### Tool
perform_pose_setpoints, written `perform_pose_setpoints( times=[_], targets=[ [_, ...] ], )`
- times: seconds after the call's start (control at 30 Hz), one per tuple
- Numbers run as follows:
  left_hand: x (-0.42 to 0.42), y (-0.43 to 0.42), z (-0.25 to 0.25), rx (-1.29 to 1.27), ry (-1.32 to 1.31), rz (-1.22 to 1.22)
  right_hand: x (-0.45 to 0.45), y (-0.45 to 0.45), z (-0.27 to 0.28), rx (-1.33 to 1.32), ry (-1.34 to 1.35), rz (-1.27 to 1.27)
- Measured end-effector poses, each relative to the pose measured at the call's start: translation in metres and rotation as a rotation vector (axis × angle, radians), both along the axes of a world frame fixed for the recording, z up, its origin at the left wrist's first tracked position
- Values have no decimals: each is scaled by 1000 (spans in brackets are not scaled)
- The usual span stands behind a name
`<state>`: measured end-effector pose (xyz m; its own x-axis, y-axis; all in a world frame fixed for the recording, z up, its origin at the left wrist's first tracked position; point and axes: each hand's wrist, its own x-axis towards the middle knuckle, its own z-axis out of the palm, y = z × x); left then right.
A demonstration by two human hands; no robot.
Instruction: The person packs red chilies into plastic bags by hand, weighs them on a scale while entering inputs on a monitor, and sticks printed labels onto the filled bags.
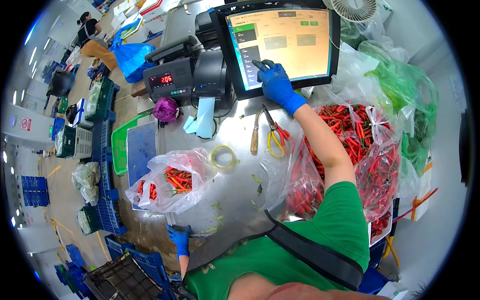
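Observation:
My right hand (279, 86), in a blue glove, reaches to the lit monitor (280, 45) with its fingers stretched out, a fingertip at the left menu column. My left hand (179, 240), also gloved in blue, is low at the steel table's front edge, fingers apart and holding nothing. A clear plastic bag of red chili peppers (178, 180) rests on the scale platform (141, 145), nearest my left hand. Beneath my right forearm lies a large open bag of red chilies (345, 135). The scale display (161, 80) reads 2.06.
A red cabbage (166, 109), a tape roll (223, 157), yellow-handled scissors (274, 137) and a wooden-handled tool (255, 135) lie on the steel table (235, 185). A label printer (212, 75) stands by the monitor. Blue pallets (104, 185) and crates line the left; another person (90, 35) stands far off.

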<state>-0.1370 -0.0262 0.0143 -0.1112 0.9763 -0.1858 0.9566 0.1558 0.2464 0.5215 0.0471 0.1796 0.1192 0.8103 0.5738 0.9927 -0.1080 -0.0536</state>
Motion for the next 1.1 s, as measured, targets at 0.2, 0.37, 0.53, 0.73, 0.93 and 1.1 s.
perform_pose_setpoints(
  times=[0.2,0.37,0.53,0.73,0.93,1.1],
  targets=[
    [-4,1,-3,16,-8,-13,6,-8,-16,-17,14,18],
    [-9,3,-9,22,11,-38,9,-13,-18,10,28,23],
    [-3,1,2,-27,-25,-3,13,-12,2,9,14,-27],
    [-2,0,1,-7,-2,-8,18,4,29,112,44,-17],
    [-4,0,-4,6,16,-8,22,25,32,185,-25,-15],
    [-5,-1,-6,10,11,-8,24,33,43,139,14,-37]
  ],
)
